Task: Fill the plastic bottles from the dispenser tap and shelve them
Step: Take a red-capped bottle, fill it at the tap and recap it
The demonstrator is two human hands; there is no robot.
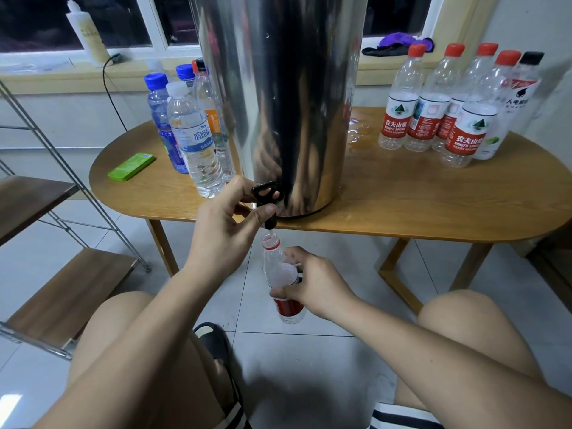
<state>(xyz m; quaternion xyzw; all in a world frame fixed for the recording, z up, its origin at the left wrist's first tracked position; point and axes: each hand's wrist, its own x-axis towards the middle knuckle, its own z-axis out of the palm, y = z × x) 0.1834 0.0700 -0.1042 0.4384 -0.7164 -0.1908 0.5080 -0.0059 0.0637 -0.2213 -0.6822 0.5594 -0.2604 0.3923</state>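
Note:
A tall steel dispenser (288, 97) stands on the wooden table (402, 199), its black tap (267, 198) hanging over the front edge. My left hand (226, 224) grips the tap handle. Below the spout, my right hand (312, 281) holds an uncapped clear bottle with a red label (280, 274) upright, its mouth just under the tap. Water seems to run into it. Several red-capped bottles (433, 100) stand at the table's right. A group of blue-capped and white-capped bottles (188, 128) stands left of the dispenser.
A metal-framed shelf unit with wooden boards (62, 292) stands at the left. A green phone-like object (131, 166) lies on the table's left part. A water puddle (359, 131) lies right of the dispenser. My knees and a black slipper (213, 339) are below.

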